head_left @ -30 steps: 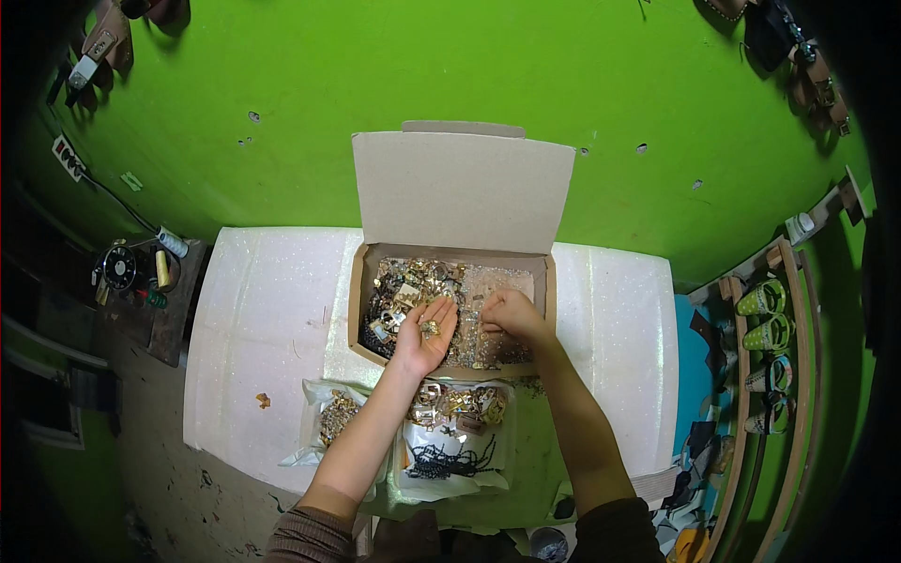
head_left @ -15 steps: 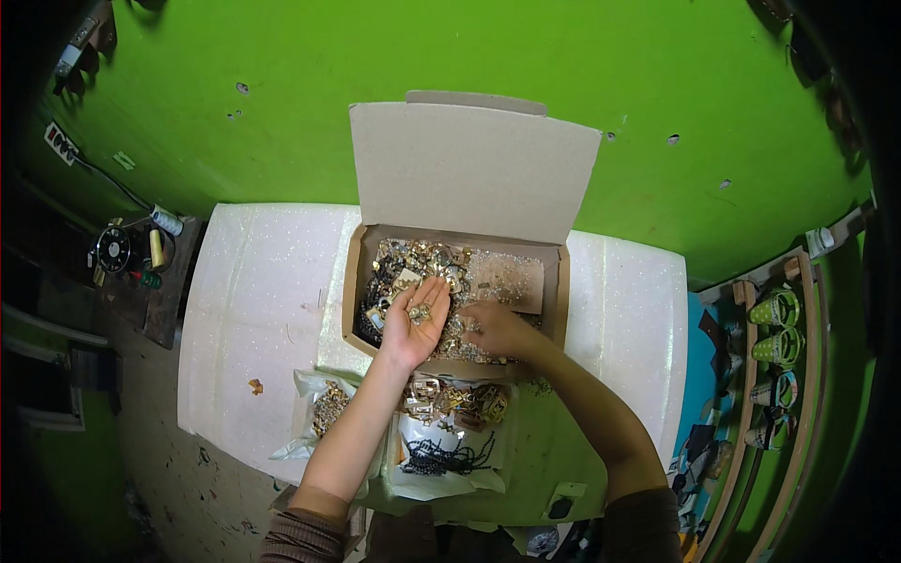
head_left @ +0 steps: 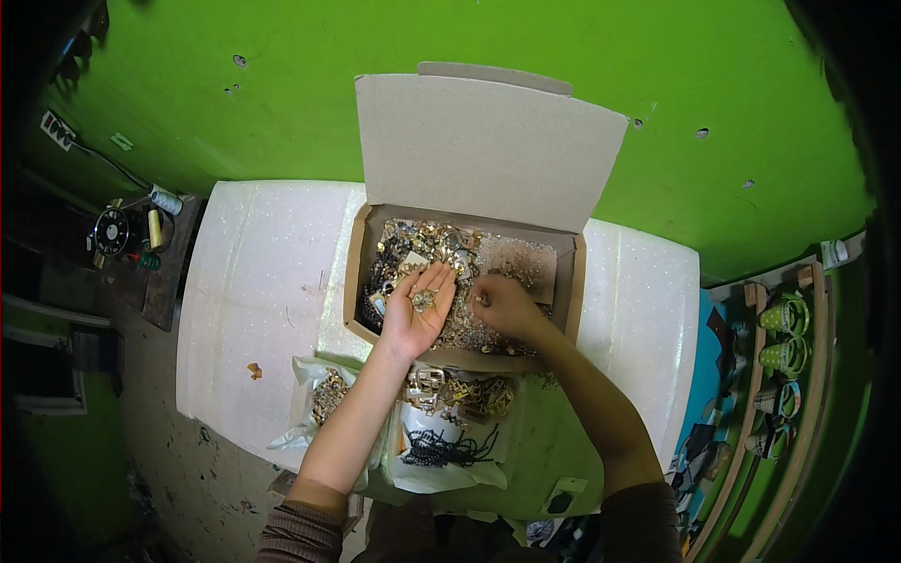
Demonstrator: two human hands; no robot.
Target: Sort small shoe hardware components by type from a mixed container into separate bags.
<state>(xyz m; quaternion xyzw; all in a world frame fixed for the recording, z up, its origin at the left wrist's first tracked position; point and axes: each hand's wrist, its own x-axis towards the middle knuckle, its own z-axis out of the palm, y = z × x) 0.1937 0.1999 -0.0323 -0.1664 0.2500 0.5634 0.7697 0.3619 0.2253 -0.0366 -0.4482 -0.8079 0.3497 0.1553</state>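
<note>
An open cardboard box (head_left: 574,281) stands on the table, holding a mixed heap of small gold, silver and clear beads and trinkets (head_left: 469,328). Over the box's left half, my left hand (head_left: 420,314) lies palm up, slightly cupped, with a few small shiny beads (head_left: 424,301) resting in the palm. Just to its right, my right hand (head_left: 507,308) hovers above the heap with fingers curled together. Whatever those fingertips may pinch is too small to make out. Black bead strands (head_left: 369,310) lie along the box's left side, partly behind my left hand.
In front of the box, a white bag (head_left: 450,477) carries gold buckles (head_left: 429,383) and black bead strands (head_left: 441,448). A smaller bag (head_left: 302,427) of gold pieces sits left, partly behind my forearm. Sandals (head_left: 784,357) hang on a wooden rack at right. The raised lid (head_left: 493,141) stands behind.
My right hand has lifted off the heap, its fingers now curled beside my left hand. The left palm stays up with the beads. The whole view has shifted slightly.
</note>
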